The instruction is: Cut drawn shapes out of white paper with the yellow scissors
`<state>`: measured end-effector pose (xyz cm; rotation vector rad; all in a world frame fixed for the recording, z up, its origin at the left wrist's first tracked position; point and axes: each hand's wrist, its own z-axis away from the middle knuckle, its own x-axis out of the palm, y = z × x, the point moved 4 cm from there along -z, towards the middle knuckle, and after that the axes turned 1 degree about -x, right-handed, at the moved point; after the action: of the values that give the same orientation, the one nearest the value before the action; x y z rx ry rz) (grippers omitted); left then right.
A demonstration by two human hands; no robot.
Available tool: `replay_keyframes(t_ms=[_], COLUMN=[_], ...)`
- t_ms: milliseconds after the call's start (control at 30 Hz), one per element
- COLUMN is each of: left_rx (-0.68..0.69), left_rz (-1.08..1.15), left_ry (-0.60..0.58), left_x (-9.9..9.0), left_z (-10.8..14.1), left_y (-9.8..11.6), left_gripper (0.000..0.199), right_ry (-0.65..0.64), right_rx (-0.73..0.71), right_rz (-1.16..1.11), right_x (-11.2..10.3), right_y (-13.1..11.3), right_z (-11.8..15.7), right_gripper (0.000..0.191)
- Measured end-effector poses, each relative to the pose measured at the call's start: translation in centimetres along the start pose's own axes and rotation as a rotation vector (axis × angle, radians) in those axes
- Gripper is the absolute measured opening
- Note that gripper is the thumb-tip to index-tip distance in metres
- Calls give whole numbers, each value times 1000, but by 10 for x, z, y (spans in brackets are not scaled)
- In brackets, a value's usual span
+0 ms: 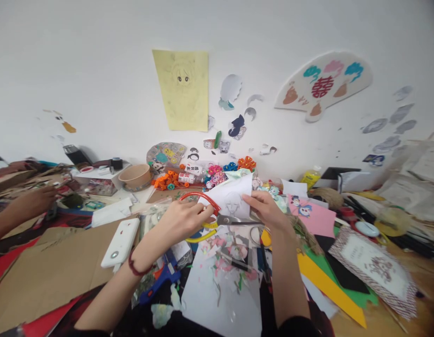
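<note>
My left hand (188,217) is closed round the handles of a pair of scissors (236,220), one handle red and one yellow. The blades point right, along the lower edge of a white paper (232,199) with a pencil drawing on it. That paper's right side is pinched between the thumb and fingers of my right hand (266,208). Beneath both hands, a white sheet (220,299) carries pink and green paper scraps (231,260). A blue glue gun (164,278) rests left of the sheet.
At the far left is another person's hand (37,201). Cardboard (58,262) and a white power bank (121,242) lie on the left. Behind stand a round tan container (135,177) and orange flowers (167,180). Yellow card (331,288) and a patterned bag (376,271) lie right.
</note>
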<state>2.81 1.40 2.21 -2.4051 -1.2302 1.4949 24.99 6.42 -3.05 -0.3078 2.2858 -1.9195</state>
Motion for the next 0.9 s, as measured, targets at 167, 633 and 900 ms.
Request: replay_keyframes(t_ms=[167, 633, 900], left_rx=[2, 20, -2], left_rz=[-11, -17, -21], left_ry=[6, 11, 4], left_x=[0, 0, 1], left_z=[2, 8, 12], left_y=[0, 7, 8], left_gripper=[15, 17, 17], right_ry=[-8, -14, -3], right_rx=[-5, -17, -19], right_rz=[5, 11, 29], right_x=[0, 0, 1], right_y=[0, -1, -6], right_z=[1, 0, 4], right_gripper=[42, 40, 42])
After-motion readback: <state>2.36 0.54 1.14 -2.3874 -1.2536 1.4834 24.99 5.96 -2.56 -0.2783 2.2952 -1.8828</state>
